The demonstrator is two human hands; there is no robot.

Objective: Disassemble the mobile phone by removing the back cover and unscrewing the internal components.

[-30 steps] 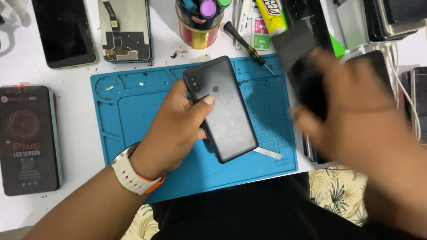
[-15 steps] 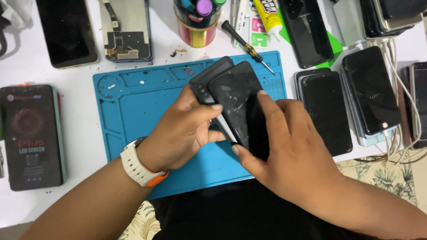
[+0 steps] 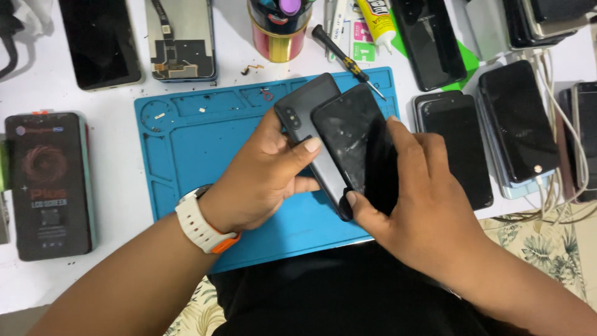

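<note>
My left hand (image 3: 264, 180), with a white watch on its wrist, grips a black phone (image 3: 305, 118) back side up over the blue work mat (image 3: 205, 143). My right hand (image 3: 423, 211) holds a second black glass panel (image 3: 357, 140), scuffed and smudged, and lays it partly over the phone's right side. The two pieces overlap and touch above the mat's right half.
Several dark phones (image 3: 516, 124) lie at the right with white cables. A screwdriver (image 3: 345, 50), glue tube (image 3: 376, 22) and a tool cup (image 3: 280, 28) stand behind the mat. A boxed screen (image 3: 50, 186) lies left; an opened phone frame (image 3: 183, 40) and another screen (image 3: 99, 43) lie behind.
My right hand came in from the right carrying the second black panel and set it against the phone in my left hand. The left hand stayed nearly in place.
</note>
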